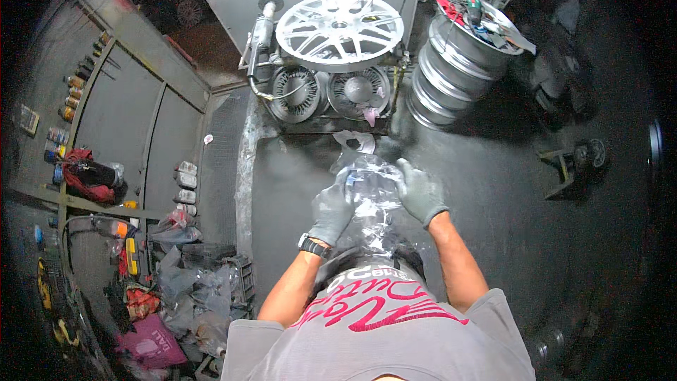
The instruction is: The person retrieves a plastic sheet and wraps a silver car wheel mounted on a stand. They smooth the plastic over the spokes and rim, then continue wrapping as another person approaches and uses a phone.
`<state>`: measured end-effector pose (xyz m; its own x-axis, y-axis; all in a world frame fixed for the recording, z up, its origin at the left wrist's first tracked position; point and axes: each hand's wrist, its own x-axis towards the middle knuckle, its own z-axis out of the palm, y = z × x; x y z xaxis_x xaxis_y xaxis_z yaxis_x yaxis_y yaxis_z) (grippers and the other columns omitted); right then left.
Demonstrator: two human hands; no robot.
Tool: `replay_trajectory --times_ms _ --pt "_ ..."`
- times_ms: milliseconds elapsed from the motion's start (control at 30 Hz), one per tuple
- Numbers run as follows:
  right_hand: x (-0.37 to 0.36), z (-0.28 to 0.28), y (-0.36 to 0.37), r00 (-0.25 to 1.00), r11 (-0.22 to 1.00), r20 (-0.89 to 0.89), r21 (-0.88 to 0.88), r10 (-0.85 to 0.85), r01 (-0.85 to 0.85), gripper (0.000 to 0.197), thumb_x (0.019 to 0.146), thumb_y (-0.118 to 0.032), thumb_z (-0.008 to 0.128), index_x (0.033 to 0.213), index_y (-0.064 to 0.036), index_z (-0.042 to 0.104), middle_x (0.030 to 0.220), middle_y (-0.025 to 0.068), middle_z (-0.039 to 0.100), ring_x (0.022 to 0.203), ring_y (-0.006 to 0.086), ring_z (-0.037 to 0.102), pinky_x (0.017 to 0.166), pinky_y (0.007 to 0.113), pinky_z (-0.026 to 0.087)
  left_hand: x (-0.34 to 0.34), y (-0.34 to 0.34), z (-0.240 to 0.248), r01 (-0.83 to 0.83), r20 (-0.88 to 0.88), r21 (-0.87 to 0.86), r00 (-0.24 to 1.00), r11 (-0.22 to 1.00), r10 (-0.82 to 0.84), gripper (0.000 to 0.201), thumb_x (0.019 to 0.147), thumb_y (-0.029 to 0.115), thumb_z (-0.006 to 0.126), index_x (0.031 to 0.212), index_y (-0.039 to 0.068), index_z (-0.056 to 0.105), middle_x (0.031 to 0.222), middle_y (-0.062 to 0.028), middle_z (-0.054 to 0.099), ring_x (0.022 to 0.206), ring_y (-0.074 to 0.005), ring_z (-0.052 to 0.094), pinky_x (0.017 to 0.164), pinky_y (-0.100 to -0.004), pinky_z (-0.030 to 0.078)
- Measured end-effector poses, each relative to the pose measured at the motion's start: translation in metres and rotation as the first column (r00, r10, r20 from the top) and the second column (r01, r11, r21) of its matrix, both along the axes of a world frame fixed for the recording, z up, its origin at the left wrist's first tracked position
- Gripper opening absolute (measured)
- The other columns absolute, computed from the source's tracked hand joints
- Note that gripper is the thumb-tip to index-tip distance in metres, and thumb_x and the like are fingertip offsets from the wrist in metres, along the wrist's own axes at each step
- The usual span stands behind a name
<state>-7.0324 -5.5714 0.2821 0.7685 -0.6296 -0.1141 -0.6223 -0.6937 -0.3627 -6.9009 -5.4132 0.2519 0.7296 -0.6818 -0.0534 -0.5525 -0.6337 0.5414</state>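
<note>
Dark grey floor (508,254) runs through this workshop, dim toward its edges, with bottles (186,180) and a heap of plastic bags (180,275) over on the left. Ahead of the person, a silvery wheel (340,26) lies face up above two others (360,90), and off to the right stands a stack of rims (455,70) with a red cloth (449,8) on top.

Clear plastic (374,204) is up between the two gloved hands, in front of the chest, catching bright glints. Its long axis runs from the shirt (381,331) straight out toward the wheels, so most of its length falls back from the fingers toward the body.

Left hand (333,204), watch at its wrist, overlaps the left edge; right hand (423,194) meets the far right corner. Neither looks clearly nearer, since both appear to touch it. Fingers on both bend inward, thumbs turned toward the middle, but from where I stand the sheen hides the tips, and I can't tell whether they pinch or merely press.
</note>
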Motion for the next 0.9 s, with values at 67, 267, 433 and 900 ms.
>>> replay_trajectory --times_ms 67,267,433,900 --pt "-0.003 0.001 -0.016 0.998 0.998 -0.046 -0.030 0.051 -0.052 0.045 0.094 -0.033 0.053 0.132 -0.0102 0.055 0.093 0.0219 0.070 0.085 0.0398 0.068 0.076 0.050 0.053 0.007 0.002 -0.003 0.013 0.028 -0.090 1.000 0.996 -0.011 0.033 0.098 0.031 0.050 0.128 0.021 0.060 0.083 -0.0198 0.069 0.075 -0.0415 0.067 0.066 -0.0522 0.052" --pt "0.008 0.009 -0.033 0.972 0.973 0.024 -0.018 0.232 -0.232 0.048 0.092 -0.031 0.053 0.134 -0.0073 0.053 0.085 0.0219 0.069 0.078 0.0391 0.069 0.069 0.051 0.053 0.001 -0.040 0.011 0.062 -0.111 -0.205 0.990 0.977 -0.086 0.049 0.087 0.030 0.065 0.130 0.006 0.058 0.116 -0.0212 0.064 0.101 -0.0334 0.066 0.086 -0.0407 0.052" --pt "0.003 0.025 -0.061 0.956 0.958 0.053 0.001 0.288 -0.288 0.049 0.093 -0.033 0.054 0.135 -0.0067 0.052 0.084 0.0211 0.068 0.076 0.0392 0.068 0.067 0.051 0.054 0.010 -0.108 -0.006 -0.030 0.011 -0.428 0.999 0.903 0.038 0.043 0.090 0.020 0.061 0.127 -0.001 0.057 0.120 -0.0217 0.063 0.108 -0.0375 0.062 0.094 -0.0439 0.049" --pt "0.029 0.002 -0.146 0.751 0.980 0.660 0.145 0.008 -0.137 0.048 0.086 -0.005 0.059 0.134 -0.0013 0.049 0.116 0.0224 0.061 0.105 0.0400 0.060 0.091 0.045 0.049 -0.023 -0.206 0.036 -0.012 0.090 -0.269 0.995 0.963 0.037 0.043 0.093 0.022 0.055 0.132 0.004 0.052 0.084 -0.0247 0.067 0.074 -0.0417 0.067 0.066 -0.0497 0.053"
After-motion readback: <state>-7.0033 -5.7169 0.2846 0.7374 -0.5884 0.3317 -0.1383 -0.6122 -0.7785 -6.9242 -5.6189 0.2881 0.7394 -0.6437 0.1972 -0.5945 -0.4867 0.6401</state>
